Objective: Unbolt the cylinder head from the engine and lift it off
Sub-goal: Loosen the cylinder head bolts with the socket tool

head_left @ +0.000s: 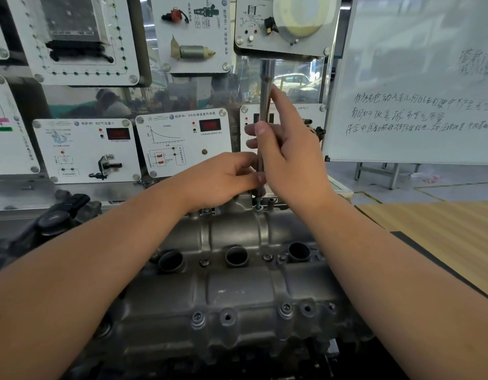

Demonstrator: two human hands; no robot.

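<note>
The grey metal cylinder head (pixel 232 292) lies across the lower middle of the view, with three round bores and several bolts along its top. A long steel extension bar (pixel 265 86) stands nearly upright over a bolt (pixel 258 206) at the head's far edge. My right hand (pixel 289 149) holds the bar around its middle, thumb and fingers wrapped on it. My left hand (pixel 223 179) pinches the bar's lower end just above that bolt. The bar's tip is hidden behind my fingers.
White training panels with gauges and sensors (pixel 182 144) stand upright behind the engine. A whiteboard (pixel 418 86) with handwriting stands at the right. A wooden board (pixel 440 231) lies to the right of the engine, and black engine parts (pixel 56 215) sit at the left.
</note>
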